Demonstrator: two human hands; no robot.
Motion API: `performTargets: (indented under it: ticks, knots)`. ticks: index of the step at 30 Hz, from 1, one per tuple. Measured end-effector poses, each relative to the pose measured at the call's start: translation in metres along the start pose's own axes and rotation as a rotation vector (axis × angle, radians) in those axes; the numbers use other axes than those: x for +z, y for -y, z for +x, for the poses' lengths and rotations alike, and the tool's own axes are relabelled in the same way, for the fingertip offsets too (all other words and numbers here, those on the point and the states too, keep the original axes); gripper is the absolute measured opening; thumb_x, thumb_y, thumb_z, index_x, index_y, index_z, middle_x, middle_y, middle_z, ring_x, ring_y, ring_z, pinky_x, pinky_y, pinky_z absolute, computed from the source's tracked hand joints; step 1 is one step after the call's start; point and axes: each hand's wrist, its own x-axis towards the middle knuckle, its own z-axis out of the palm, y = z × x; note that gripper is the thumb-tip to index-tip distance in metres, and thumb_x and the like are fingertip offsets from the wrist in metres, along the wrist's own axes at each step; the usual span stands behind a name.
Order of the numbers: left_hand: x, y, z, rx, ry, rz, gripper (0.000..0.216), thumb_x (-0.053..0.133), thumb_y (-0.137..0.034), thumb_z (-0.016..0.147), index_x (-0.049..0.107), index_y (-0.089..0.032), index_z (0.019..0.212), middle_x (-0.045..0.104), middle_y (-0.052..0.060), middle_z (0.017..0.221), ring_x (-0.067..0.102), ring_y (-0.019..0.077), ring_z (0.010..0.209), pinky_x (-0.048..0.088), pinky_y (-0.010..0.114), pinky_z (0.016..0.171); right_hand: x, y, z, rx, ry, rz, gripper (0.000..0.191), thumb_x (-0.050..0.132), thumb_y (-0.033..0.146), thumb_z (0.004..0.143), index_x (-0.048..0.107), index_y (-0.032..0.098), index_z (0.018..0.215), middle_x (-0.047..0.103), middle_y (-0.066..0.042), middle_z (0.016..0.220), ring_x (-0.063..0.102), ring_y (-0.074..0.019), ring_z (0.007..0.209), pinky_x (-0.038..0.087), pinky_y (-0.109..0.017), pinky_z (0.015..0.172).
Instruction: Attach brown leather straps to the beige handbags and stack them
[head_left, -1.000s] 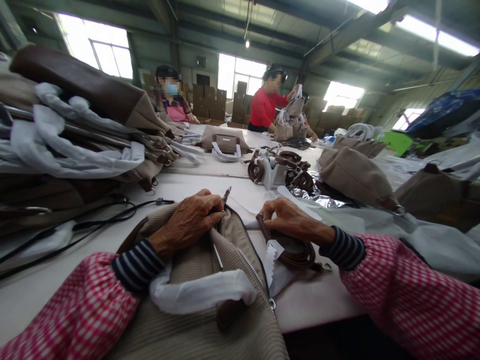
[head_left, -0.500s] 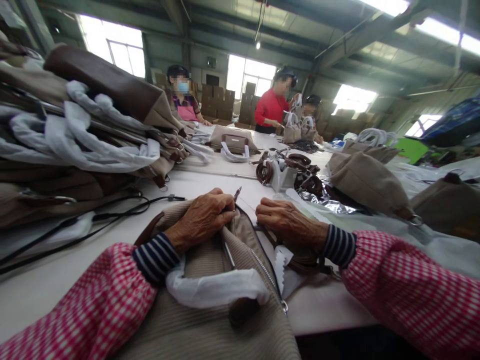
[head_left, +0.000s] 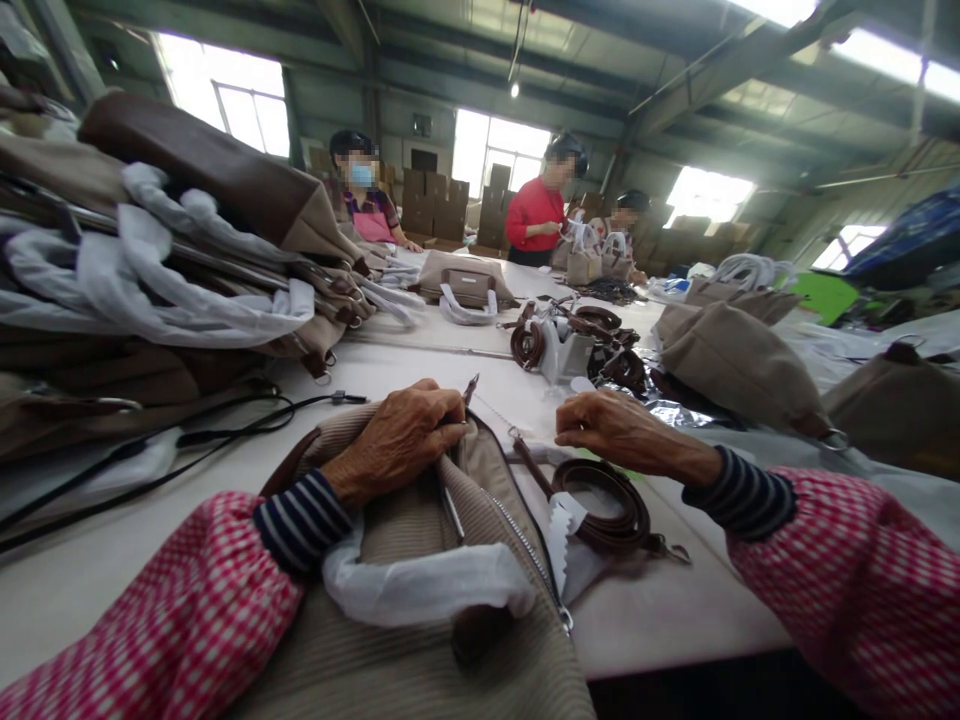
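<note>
A beige ribbed handbag (head_left: 405, 660) lies in front of me, its zipper (head_left: 525, 545) open. My left hand (head_left: 409, 430) pinches the bag's upper edge, and a small pointed tip (head_left: 471, 388) sticks up beyond the fingers; I cannot tell what it belongs to. A handle wrapped in white paper (head_left: 427, 585) crosses the bag. Off to the right, my right hand (head_left: 607, 425) is closed above the table, apart from the bag; whatever its fingers hold is hidden. Below it are a coiled brown strap (head_left: 634, 510) with a metal clasp and a white zigzag-edged strip (head_left: 561, 530).
Stacked handbags (head_left: 210, 190) with wrapped handles rise on the left, beside black cables (head_left: 247, 420). More straps (head_left: 529, 345) and a bag (head_left: 461, 280) lie ahead. Several bags (head_left: 735, 350) stand at right. Co-workers, one in a red top (head_left: 534, 215), are across the table.
My right hand has moved right and away from the bag, uncovering the coiled strap. My left hand keeps its pinch on the bag's edge. The red-topped person's arms have shifted.
</note>
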Motion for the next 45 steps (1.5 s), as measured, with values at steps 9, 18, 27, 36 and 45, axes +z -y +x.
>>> performTargets:
  ticks: [9,18,27,36,45]
  knots:
    - [0.002,0.003,0.0,-0.001,-0.013,0.02,0.015,0.06,-0.029,0.096,0.068,-0.02,0.089,0.066,0.006,0.094,0.062,0.0239,0.091,0.041,0.036,0.084,-0.002,0.011,-0.001,0.024,0.068,-0.102,0.02,0.064,0.027,0.095,0.074,0.019,0.08,0.072,-0.004,0.08,0.064,-0.0174,0.079,0.033,-0.028,0.071]
    - [0.0,0.0,-0.001,-0.003,-0.01,0.028,0.013,0.06,-0.029,0.096,0.068,-0.019,0.09,0.066,0.006,0.095,0.062,0.0245,0.091,0.043,0.037,0.085,0.004,0.011,0.003,0.019,0.019,-0.02,0.021,0.065,0.029,0.096,0.076,0.019,0.08,0.071,-0.002,0.078,0.063,-0.0161,0.077,0.034,-0.027,0.072]
    - [0.001,0.002,0.0,-0.007,0.002,0.03,0.02,0.055,-0.033,0.099,0.066,-0.02,0.089,0.066,0.006,0.094,0.062,0.0242,0.09,0.043,0.036,0.085,0.013,0.032,0.022,-0.114,-0.048,0.123,0.02,0.063,0.018,0.094,0.078,0.019,0.108,0.075,-0.003,0.083,0.064,-0.0147,0.075,0.039,-0.025,0.073]
    - [0.0,-0.002,-0.001,-0.032,-0.017,-0.005,0.019,0.051,-0.026,0.098,0.063,-0.019,0.085,0.065,0.004,0.088,0.06,0.0222,0.085,0.041,0.034,0.079,0.008,0.037,0.014,-0.225,-0.123,0.225,0.016,0.061,0.019,0.094,0.077,0.018,0.092,0.075,-0.003,0.083,0.064,-0.0147,0.076,0.04,-0.024,0.072]
    - [-0.003,-0.002,0.0,-0.083,-0.026,-0.149,0.016,0.053,-0.024,0.09,0.061,-0.019,0.077,0.064,0.001,0.077,0.057,0.0188,0.075,0.036,0.031,0.069,-0.014,0.086,0.02,-0.116,-0.034,0.002,0.017,0.063,0.013,0.086,0.073,0.017,0.073,0.062,-0.002,0.064,0.049,-0.0126,0.059,0.03,-0.026,0.061]
